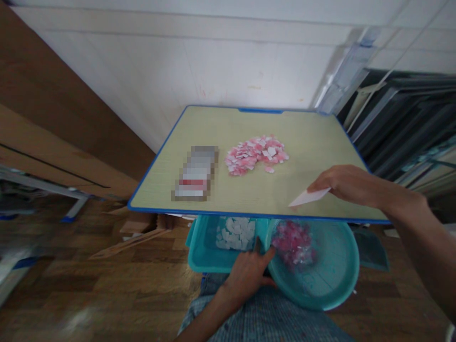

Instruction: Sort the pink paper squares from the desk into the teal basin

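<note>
In my right hand [342, 183] is a thin, flat white card-like piece [309, 196], pinched between thumb and fingers. Its pointed end slants down toward the front of the yellowish board [313, 137], which has a blue rim. A heap of small pink and white petal-like flakes [254, 154] lies mid-board, left of that hand and apart from it. Below the board's front edge, my left hand [247, 270] has its thumb and fingers around the left rim of a round teal basin [333, 266]. Pink, partly clear pieces [294, 242] lie inside the basin, slightly blurred.
A rectangular teal tray [204, 256] with white flakes [237, 232] adjoins the basin. A pixelated phone-shaped object [195, 172] lies on the board's left. Behind the board is a white wall [228, 71]. Brown cardboard [71, 109] stands left, dark stacked panels [416, 114] right.
</note>
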The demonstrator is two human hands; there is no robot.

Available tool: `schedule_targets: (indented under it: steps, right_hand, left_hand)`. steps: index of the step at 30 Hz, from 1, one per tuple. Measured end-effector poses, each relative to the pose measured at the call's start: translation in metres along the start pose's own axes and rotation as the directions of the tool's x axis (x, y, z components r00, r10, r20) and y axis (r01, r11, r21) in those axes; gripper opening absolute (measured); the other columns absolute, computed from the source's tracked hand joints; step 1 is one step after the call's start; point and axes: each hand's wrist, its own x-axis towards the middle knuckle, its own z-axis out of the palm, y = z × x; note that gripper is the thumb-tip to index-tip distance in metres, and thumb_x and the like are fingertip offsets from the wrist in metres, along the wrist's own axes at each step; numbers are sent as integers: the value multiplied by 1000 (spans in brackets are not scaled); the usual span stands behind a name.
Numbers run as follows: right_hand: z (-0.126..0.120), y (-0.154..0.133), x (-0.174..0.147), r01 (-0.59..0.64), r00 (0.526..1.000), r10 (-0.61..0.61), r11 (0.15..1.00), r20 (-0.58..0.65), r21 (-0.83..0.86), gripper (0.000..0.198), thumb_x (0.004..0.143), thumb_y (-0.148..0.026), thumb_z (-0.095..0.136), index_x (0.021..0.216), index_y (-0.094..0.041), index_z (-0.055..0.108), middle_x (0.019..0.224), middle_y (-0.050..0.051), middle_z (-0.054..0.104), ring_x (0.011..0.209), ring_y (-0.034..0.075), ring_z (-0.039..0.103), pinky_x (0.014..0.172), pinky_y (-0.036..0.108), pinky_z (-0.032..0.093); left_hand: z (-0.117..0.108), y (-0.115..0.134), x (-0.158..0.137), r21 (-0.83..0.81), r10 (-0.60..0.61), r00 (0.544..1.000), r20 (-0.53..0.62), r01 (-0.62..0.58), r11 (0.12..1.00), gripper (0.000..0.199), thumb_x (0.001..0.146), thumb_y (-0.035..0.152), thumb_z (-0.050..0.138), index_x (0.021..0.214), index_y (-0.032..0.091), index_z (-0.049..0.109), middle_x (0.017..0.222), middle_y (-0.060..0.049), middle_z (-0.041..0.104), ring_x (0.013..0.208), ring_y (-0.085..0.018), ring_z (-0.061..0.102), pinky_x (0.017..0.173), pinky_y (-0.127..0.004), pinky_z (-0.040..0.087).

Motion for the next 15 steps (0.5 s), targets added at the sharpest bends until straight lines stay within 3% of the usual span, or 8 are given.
schedule_targets:
  steps: [3, 6, 10, 15]
  right_hand:
    - [-1, 5, -12, -38, 998, 37, 999, 57, 29, 37, 86, -14, 38, 96, -26, 72, 96, 3, 72, 91, 17, 63, 84, 32, 44]
    - [-6, 11, -16, -151, 982, 146, 988, 118, 32, 33, 83, -14, 43, 92, -26, 72, 89, 3, 73, 84, 19, 64, 79, 32, 44]
    - [-18, 25, -13, -285, 956, 276, 954, 100, 96, 23, 80, -16, 49, 82, -20, 71, 80, 8, 72, 71, 19, 63, 70, 31, 44]
    - [-23, 49, -6, -292, 956, 274, 918, 102, 269, 21, 76, -22, 52, 85, -17, 70, 73, 10, 69, 61, 19, 58, 59, 30, 43]
  left_hand:
    - [-1, 1, 0, 6, 15, 1000, -12, -14, 1000, 81, 72, 53, 73, 139, 30, 34, 141, -18, 38, 105, -34, 58, 83, -42, 48]
    - [-1, 1, 0, 19, 26, 999, -37, -26, 999, 85, 69, 53, 76, 139, 28, 34, 138, -19, 41, 103, -35, 59, 81, -42, 49]
    - [1, 0, 0, 36, 26, 999, -42, -24, 999, 85, 68, 53, 76, 138, 28, 36, 135, -20, 44, 99, -35, 61, 79, -42, 50]
    - [2, 0, 1, 33, 28, 997, -66, -26, 999, 88, 65, 54, 78, 138, 28, 35, 137, -20, 43, 102, -35, 60, 80, -42, 50]
